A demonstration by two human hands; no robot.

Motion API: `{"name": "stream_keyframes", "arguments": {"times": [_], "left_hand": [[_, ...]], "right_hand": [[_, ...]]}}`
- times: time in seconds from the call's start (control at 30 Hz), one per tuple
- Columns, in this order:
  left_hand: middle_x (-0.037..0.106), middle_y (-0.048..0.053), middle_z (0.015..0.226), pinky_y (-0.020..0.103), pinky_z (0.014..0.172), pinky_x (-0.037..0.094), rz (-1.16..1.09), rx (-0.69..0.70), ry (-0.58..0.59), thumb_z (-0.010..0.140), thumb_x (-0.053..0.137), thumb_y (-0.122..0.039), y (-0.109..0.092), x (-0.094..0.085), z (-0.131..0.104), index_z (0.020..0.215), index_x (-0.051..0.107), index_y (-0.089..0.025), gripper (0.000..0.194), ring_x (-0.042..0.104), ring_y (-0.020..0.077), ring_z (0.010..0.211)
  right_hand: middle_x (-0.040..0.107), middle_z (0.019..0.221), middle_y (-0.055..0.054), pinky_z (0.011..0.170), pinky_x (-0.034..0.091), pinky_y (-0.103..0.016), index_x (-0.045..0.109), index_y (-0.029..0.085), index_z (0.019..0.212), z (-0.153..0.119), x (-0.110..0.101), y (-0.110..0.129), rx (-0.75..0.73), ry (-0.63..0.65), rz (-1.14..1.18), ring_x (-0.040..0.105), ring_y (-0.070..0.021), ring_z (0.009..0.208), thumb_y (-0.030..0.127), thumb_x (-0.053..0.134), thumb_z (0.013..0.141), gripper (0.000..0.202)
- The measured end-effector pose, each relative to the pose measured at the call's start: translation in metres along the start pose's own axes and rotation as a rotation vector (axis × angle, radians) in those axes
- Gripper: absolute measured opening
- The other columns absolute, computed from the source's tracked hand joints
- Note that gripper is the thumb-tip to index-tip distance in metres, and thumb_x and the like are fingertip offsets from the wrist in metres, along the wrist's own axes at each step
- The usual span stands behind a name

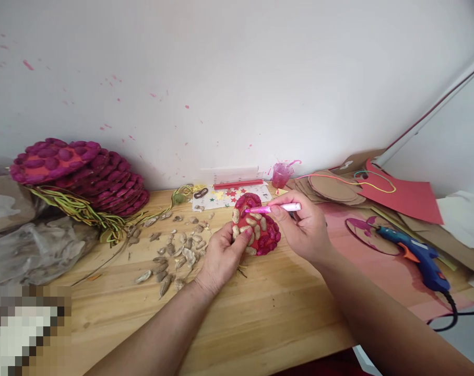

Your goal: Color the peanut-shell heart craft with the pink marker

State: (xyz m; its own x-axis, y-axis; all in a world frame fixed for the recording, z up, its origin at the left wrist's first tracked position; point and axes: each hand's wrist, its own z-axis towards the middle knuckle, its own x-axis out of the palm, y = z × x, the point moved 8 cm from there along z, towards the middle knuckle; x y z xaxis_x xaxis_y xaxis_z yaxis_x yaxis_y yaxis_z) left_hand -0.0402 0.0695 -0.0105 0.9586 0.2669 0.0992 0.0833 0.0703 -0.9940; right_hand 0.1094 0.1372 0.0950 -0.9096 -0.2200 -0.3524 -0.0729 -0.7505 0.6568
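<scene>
My left hand (223,253) grips the lower left edge of a round red disc (248,222) covered with peanut shells, its thumb on top. Several shells on the disc are painted magenta; others on its left and middle are bare tan. In my right hand (305,227) is a paintbrush (289,207) with a white handle and a magenta-stained front end. The brush tip touches the shells near the top of the disc. Behind the disc stands a plastic cup (282,175) smeared with magenta paint. Loose peanut shells (188,243) lie scattered on the table left of my left hand.
Painted discs (80,172) are stacked at the left above yellow-green cords (99,214) and a plastic bag (45,256). A paper with small stars (205,201) lies at the back. Cardboard discs (333,188), red sheets (409,190) and a corded blue glue gun (427,261) occupy the right.
</scene>
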Motion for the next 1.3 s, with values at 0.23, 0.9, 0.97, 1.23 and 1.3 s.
{"name": "stream_keyframes", "arguments": {"times": [0.23,0.9,0.97,1.23,1.3], "left_hand": [[0.061,0.001,0.074,0.026,0.063,0.042,0.193,0.093,-0.089,0.092,0.063,-0.047,-0.013,-0.005,-0.005,0.088,0.065,-0.016,0.031,0.049,0.0143,0.067],[0.057,-0.002,0.067,0.024,0.06,0.039,0.357,0.182,-0.08,0.094,0.061,-0.042,-0.023,-0.002,-0.008,0.083,0.066,-0.018,0.026,0.046,0.013,0.061],[0.057,-0.001,0.067,0.024,0.06,0.039,0.356,0.183,-0.079,0.093,0.061,-0.042,-0.024,-0.002,-0.007,0.08,0.064,-0.018,0.027,0.047,0.0133,0.062],[0.054,-0.002,0.069,0.024,0.063,0.039,0.325,0.188,-0.065,0.093,0.062,-0.042,-0.024,-0.003,-0.005,0.083,0.064,-0.018,0.026,0.045,0.0134,0.065],[0.056,-0.002,0.071,0.024,0.066,0.04,0.324,0.197,-0.051,0.094,0.061,-0.043,-0.022,-0.003,-0.005,0.085,0.065,-0.018,0.026,0.047,0.0141,0.068]], "right_hand": [[0.071,0.088,-0.001,0.07,0.049,-0.028,0.068,0.021,0.098,-0.003,0.0,0.023,-0.091,0.013,-0.005,0.065,-0.0144,0.077,0.019,0.066,0.095,0.004],[0.073,0.079,0.0,0.067,0.051,-0.03,0.062,0.023,0.093,-0.005,-0.002,0.04,-0.129,-0.055,-0.121,0.064,-0.0136,0.066,0.018,0.065,0.095,0.006],[0.073,0.078,-0.001,0.066,0.051,-0.03,0.062,0.023,0.093,-0.005,-0.003,0.038,-0.107,-0.077,-0.115,0.063,-0.0136,0.064,0.02,0.064,0.096,0.005],[0.071,0.074,0.0,0.057,0.047,-0.025,0.06,0.023,0.091,0.002,-0.006,0.032,-0.043,-0.12,-0.06,0.064,-0.0125,0.063,0.026,0.063,0.098,0.008],[0.069,0.071,0.001,0.052,0.044,-0.024,0.058,0.023,0.089,0.007,-0.009,0.032,-0.009,-0.12,-0.055,0.06,-0.0116,0.057,0.029,0.063,0.098,0.012]]}}
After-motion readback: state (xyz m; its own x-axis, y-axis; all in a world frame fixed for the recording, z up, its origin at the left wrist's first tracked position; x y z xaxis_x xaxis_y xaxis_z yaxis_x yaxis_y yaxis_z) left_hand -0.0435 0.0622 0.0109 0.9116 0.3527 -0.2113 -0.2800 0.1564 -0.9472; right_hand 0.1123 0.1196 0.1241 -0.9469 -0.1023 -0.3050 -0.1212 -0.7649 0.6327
